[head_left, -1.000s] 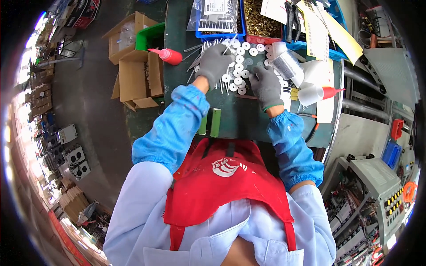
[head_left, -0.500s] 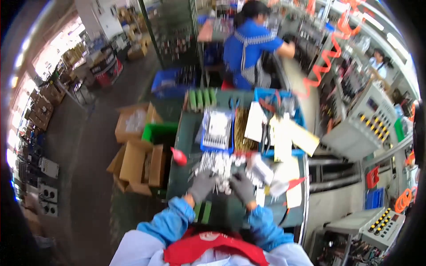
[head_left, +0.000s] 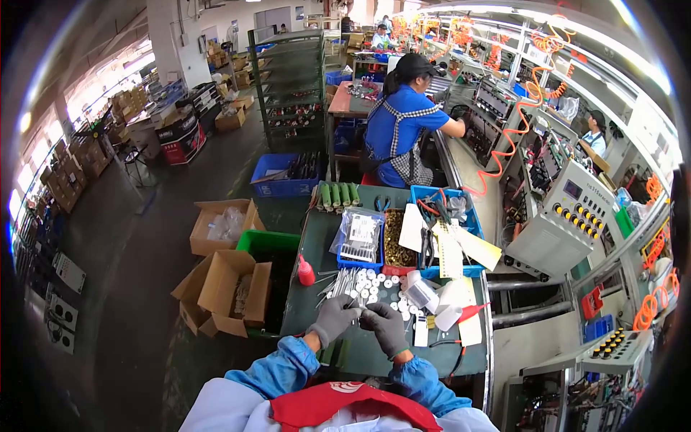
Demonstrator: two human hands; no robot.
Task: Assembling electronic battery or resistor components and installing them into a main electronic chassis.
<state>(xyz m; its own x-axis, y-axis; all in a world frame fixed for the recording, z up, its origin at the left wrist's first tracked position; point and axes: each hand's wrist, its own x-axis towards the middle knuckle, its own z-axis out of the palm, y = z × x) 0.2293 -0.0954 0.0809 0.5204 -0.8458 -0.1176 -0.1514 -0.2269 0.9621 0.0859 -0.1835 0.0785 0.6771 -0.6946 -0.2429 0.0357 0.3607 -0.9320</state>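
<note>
My left hand (head_left: 333, 318) and my right hand (head_left: 386, 328), both in grey gloves, meet fingertip to fingertip above the green work table (head_left: 302, 315). Their fingers are closed in a pinch. Whatever lies between them is too small or hidden to name. Just beyond the left hand lies a bunch of thin metal rods (head_left: 344, 281). White round discs (head_left: 372, 283) are scattered past the fingertips, towards a tipped white tub (head_left: 421, 294). A red squeeze bottle (head_left: 306, 272) stands at the table's left edge.
Behind the rods are a blue tray (head_left: 344, 261) with bagged parts and a bin of brass pieces (head_left: 398, 248). A blue crate (head_left: 471, 209) holds tools and papers. Cardboard boxes (head_left: 234, 284) stand on the left floor. A co-worker in blue (head_left: 403, 122) sits ahead.
My hands have come together from apart, the right moving left, and closed at the fingertips. The view has tilted up, so the table sits a little lower.
</note>
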